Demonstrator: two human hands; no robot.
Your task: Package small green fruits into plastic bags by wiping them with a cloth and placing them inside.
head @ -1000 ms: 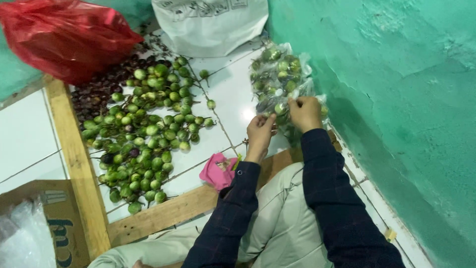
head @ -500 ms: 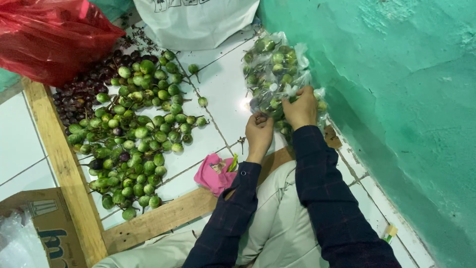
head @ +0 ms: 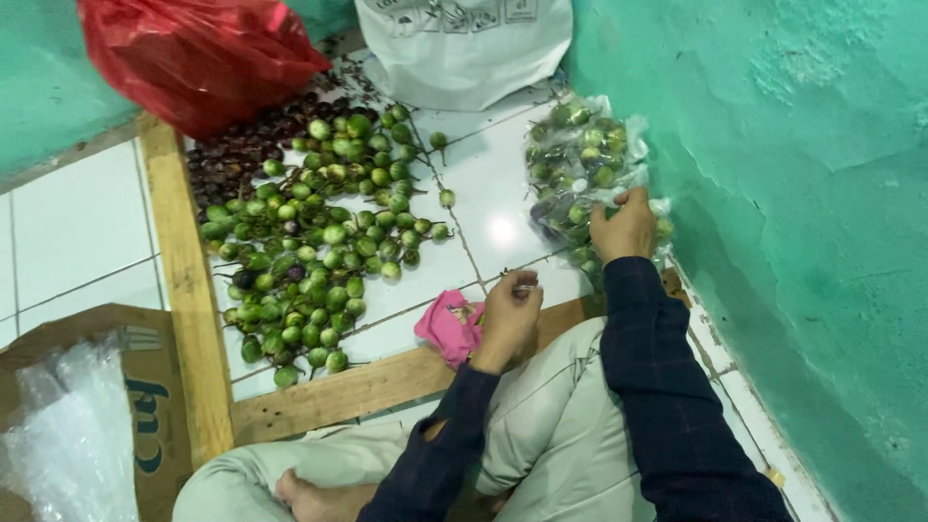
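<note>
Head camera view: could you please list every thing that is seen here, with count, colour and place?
small round fruits: many, green, heaped on the tile floor
dark fruits: many, brownish, behind the heap
clear bag: one, holding green fruits, by the green wall
red bag: one, top left
white bag: one, top middle
pink cloth: one, on the floor
wooden frame: one, light brown
cardboard box: one, bottom left
left hand: fingers pinched together, near the cloth
right hand: on the clear bag

Reference landmark: the wooden frame (head: 184, 290) on the tiled floor (head: 77, 222). Inside it, toward its left rail, lies the heap of small round fruits (head: 319, 242). Behind the heap, at the frame's far end, sit two bags (head: 193, 53) (side by side). Right of the heap, against the wall (head: 773, 193) — a clear bag of fruits (head: 580, 164), right hand (head: 623, 227) on it. Left hand (head: 507, 314) just behind the frame's near rail, crumpled cloth (head: 447, 324) beside it. Outside the left rail — a cardboard box (head: 97, 406).
</note>
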